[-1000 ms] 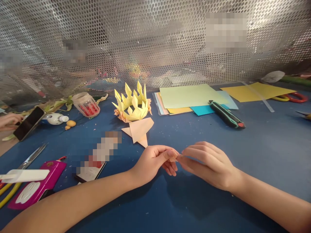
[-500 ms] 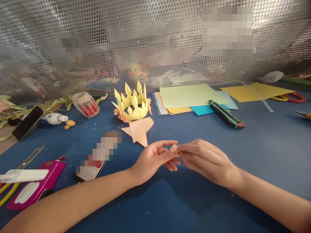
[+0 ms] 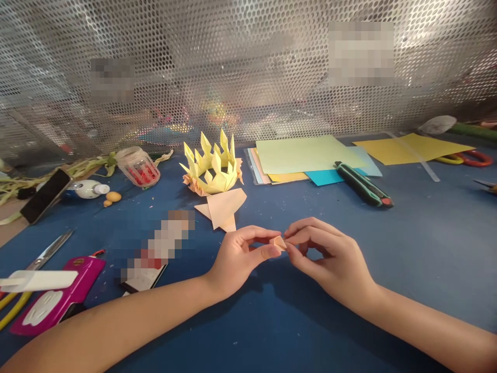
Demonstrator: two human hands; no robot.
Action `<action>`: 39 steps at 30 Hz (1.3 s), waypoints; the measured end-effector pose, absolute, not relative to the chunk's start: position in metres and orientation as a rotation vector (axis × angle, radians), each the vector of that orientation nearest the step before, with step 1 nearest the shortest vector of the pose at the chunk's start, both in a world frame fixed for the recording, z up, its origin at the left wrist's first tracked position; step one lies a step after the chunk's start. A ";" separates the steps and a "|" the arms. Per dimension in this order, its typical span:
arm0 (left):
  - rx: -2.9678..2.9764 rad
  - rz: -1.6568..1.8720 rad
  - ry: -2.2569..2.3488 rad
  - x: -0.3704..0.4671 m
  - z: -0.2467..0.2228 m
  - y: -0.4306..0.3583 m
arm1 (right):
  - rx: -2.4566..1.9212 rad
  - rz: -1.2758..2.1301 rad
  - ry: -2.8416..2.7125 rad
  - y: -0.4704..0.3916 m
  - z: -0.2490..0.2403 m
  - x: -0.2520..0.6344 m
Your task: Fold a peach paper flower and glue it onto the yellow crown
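Observation:
Between my hands is a small folded piece of peach paper (image 3: 279, 243), raised above the blue table. The thumb and index finger of my left hand (image 3: 236, 261) pinch it from the left. At its right end, my right hand (image 3: 336, 256) has its thumb and fingertips closed on the edge, with the other fingers curled. Just beyond my left hand lie flat peach paper pieces (image 3: 227, 204), overlapping. Behind them stands a ring of pointed yellow folded paper (image 3: 217, 178), with peach folded bits around its lower sides.
Coloured paper sheets (image 3: 298, 155) lie at the back, with a green-black utility knife (image 3: 363, 186) overlapping them. On the left are scissors (image 3: 48, 254), a magenta tool (image 3: 73, 285), a partly blurred phone (image 3: 145, 277) and a jar (image 3: 137, 167). A perforated metal screen (image 3: 264, 77) closes the back.
My right fingers have spread into a looser, arched pinch. The folded paper has turned and shows more of its face. My left fingers have drawn together on it.

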State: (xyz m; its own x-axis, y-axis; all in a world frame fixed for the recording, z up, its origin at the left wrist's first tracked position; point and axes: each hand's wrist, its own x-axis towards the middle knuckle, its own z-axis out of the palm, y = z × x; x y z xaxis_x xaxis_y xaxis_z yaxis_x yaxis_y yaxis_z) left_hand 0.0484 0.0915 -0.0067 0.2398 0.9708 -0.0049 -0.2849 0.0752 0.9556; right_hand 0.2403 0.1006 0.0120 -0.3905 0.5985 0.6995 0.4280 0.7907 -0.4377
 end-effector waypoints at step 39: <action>0.974 1.041 0.899 0.051 -0.007 0.096 | -0.577 -0.243 -2.230 0.121 -0.004 0.255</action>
